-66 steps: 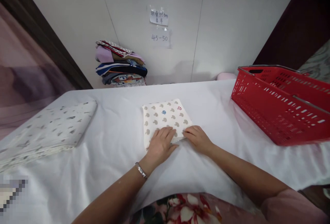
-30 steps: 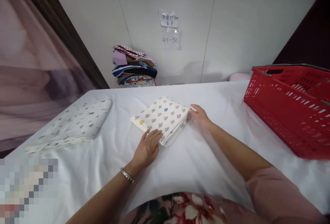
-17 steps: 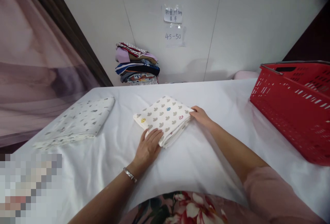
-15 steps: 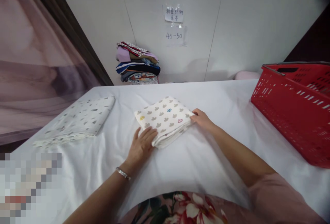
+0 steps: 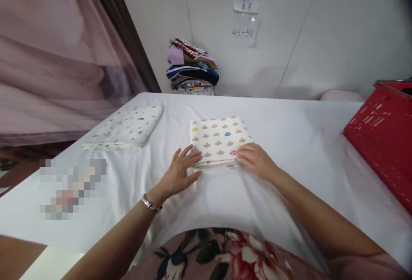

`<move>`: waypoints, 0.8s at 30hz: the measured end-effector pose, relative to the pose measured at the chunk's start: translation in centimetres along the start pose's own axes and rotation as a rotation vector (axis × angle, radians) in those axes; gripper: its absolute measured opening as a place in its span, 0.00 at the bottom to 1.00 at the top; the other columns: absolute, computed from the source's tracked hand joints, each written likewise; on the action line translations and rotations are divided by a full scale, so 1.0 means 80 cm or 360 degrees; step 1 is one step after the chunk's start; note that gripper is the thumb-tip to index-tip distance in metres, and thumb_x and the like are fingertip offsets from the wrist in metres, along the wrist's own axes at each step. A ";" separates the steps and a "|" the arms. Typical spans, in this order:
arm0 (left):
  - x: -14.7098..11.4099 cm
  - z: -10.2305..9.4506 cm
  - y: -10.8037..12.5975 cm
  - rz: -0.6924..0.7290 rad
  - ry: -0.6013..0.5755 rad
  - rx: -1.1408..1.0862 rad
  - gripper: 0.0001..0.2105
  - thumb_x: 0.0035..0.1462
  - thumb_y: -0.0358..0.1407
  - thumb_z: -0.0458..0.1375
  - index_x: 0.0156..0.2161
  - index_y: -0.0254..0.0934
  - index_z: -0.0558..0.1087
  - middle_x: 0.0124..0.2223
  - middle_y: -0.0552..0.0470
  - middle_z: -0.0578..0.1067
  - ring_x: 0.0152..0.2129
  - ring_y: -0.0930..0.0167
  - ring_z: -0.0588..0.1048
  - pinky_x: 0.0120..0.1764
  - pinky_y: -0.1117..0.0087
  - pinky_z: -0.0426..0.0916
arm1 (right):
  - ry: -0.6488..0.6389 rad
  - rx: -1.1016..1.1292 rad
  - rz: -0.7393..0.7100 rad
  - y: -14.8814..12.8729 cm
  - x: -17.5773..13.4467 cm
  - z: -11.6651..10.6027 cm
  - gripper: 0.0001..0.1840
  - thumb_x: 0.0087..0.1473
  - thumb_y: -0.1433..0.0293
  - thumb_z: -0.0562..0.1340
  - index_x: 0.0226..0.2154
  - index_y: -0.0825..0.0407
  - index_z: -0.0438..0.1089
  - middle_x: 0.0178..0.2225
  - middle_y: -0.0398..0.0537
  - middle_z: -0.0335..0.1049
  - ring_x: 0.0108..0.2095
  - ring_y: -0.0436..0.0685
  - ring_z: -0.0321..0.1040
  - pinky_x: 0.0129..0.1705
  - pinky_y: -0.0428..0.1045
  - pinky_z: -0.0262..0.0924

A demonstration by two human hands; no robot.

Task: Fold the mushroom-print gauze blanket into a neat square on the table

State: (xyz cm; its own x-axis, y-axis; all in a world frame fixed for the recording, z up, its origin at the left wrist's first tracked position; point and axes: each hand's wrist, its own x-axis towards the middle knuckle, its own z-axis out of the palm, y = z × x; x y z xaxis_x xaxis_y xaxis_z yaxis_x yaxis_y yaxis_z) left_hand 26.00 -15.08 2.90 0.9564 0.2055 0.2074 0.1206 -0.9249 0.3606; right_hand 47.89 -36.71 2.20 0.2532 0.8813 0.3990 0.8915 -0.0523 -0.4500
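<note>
A folded white cloth [image 5: 219, 140] with grey mushroom-like shapes and a few coloured ones lies on the white-covered table in front of me. My left hand [image 5: 180, 170] rests at its front left corner, fingers spread on the edge and thumb apart. At the front right corner, the bent fingers of my right hand [image 5: 255, 159] press together over the cloth; its thumb is hidden. Another folded white cloth [image 5: 128, 127] with small dark prints lies farther left, untouched.
A red plastic basket [image 5: 383, 129] stands at the table's right. Behind the far edge rises a stack of folded fabrics [image 5: 193, 69] against the wall. A pink curtain [image 5: 54, 69] hangs on the left. A blurred-out patch [image 5: 74, 190] covers something on the left of the table.
The patterned cloth has been turned so its front edge faces me squarely. My right hand has moved from its right corner to the front right corner. The view has swung left.
</note>
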 end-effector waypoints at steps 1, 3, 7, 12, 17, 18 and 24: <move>0.000 0.003 0.001 -0.0002 0.0061 0.0035 0.19 0.55 0.39 0.55 0.53 0.40 0.68 0.55 0.49 0.70 0.60 0.59 0.55 0.60 0.47 0.43 | -0.0049 -0.0016 -0.0047 -0.003 0.004 0.003 0.11 0.59 0.67 0.55 0.40 0.47 0.72 0.41 0.48 0.71 0.43 0.58 0.64 0.46 0.56 0.57; 0.003 0.009 0.003 0.0017 0.0181 0.0102 0.16 0.57 0.41 0.55 0.49 0.41 0.71 0.52 0.49 0.73 0.58 0.61 0.59 0.60 0.48 0.44 | -0.0126 -0.0048 -0.0094 -0.008 0.013 0.009 0.11 0.59 0.66 0.56 0.40 0.48 0.73 0.41 0.49 0.71 0.43 0.58 0.64 0.45 0.55 0.57; 0.012 0.020 0.006 0.0103 0.0337 0.0193 0.13 0.57 0.41 0.56 0.45 0.41 0.73 0.46 0.50 0.75 0.52 0.64 0.66 0.59 0.52 0.47 | -0.0237 -0.0089 -0.0175 -0.016 0.028 0.018 0.09 0.57 0.66 0.58 0.37 0.50 0.73 0.39 0.49 0.70 0.40 0.57 0.63 0.43 0.53 0.57; 0.023 0.021 0.015 0.0141 0.0365 0.0260 0.11 0.59 0.41 0.54 0.43 0.40 0.73 0.41 0.50 0.76 0.42 0.67 0.70 0.54 0.55 0.54 | -0.0226 -0.0128 -0.0167 -0.019 0.032 0.026 0.09 0.57 0.68 0.58 0.38 0.50 0.73 0.36 0.48 0.68 0.37 0.56 0.62 0.41 0.53 0.57; 0.029 0.023 0.017 0.0182 0.0355 0.0283 0.11 0.61 0.40 0.52 0.41 0.40 0.74 0.37 0.50 0.75 0.37 0.68 0.70 0.49 0.59 0.58 | -0.0094 -0.0138 -0.0134 -0.014 0.029 0.036 0.11 0.60 0.69 0.54 0.35 0.52 0.72 0.32 0.47 0.68 0.34 0.54 0.61 0.39 0.51 0.56; 0.029 0.023 0.017 0.0189 0.0357 0.0288 0.11 0.61 0.40 0.52 0.41 0.39 0.74 0.37 0.50 0.75 0.36 0.68 0.70 0.49 0.59 0.58 | -0.0060 -0.0135 -0.0128 -0.014 0.029 0.037 0.11 0.60 0.69 0.54 0.35 0.52 0.72 0.32 0.48 0.68 0.34 0.54 0.61 0.38 0.51 0.57; 0.029 0.020 0.018 0.0231 0.0314 0.0376 0.13 0.59 0.43 0.53 0.44 0.40 0.73 0.38 0.49 0.75 0.35 0.67 0.70 0.48 0.58 0.58 | 0.0009 -0.0211 -0.0170 -0.018 0.028 0.040 0.11 0.60 0.70 0.53 0.33 0.52 0.71 0.31 0.48 0.67 0.33 0.54 0.61 0.37 0.50 0.55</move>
State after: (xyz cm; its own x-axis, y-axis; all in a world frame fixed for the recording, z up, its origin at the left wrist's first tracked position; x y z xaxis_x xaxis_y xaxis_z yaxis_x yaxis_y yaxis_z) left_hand 28.81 -16.42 2.42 0.9010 0.1030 0.4213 0.0674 -0.9928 0.0987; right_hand 46.00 -33.19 1.20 0.1562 0.8825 0.4436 0.9551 -0.0205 -0.2955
